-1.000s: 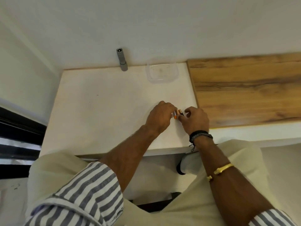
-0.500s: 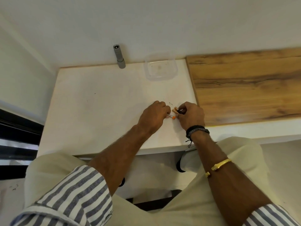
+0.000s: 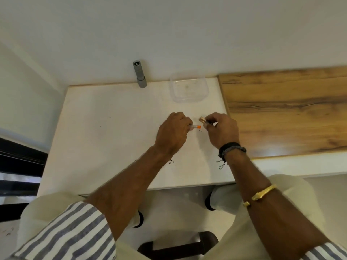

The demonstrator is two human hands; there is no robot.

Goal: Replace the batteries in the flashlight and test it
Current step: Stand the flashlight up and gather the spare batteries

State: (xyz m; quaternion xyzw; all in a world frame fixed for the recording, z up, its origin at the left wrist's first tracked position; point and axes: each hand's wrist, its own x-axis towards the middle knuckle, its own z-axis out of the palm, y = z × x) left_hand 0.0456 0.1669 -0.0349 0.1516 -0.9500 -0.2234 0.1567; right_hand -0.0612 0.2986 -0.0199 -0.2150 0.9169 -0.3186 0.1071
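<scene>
A grey flashlight (image 3: 139, 74) stands upright at the far edge of the white table (image 3: 105, 132), against the wall. My left hand (image 3: 173, 135) is closed on a small battery with an orange tip (image 3: 197, 126) that sticks out to the right. My right hand (image 3: 221, 129) grips a copper-and-black battery (image 3: 203, 120), its copper end pointing left. The two batteries are a short gap apart, just above the tabletop. Most of each battery is hidden in my fingers.
An empty clear plastic container (image 3: 188, 88) sits at the back of the table, right of the flashlight. A wooden board (image 3: 285, 109) adjoins the table on the right. Small dark specks (image 3: 172, 162) lie near the front edge. My knees are under the table.
My hands, which were touching with the batteries together, have pulled apart. The left hand now holds one battery and the right hand the other.
</scene>
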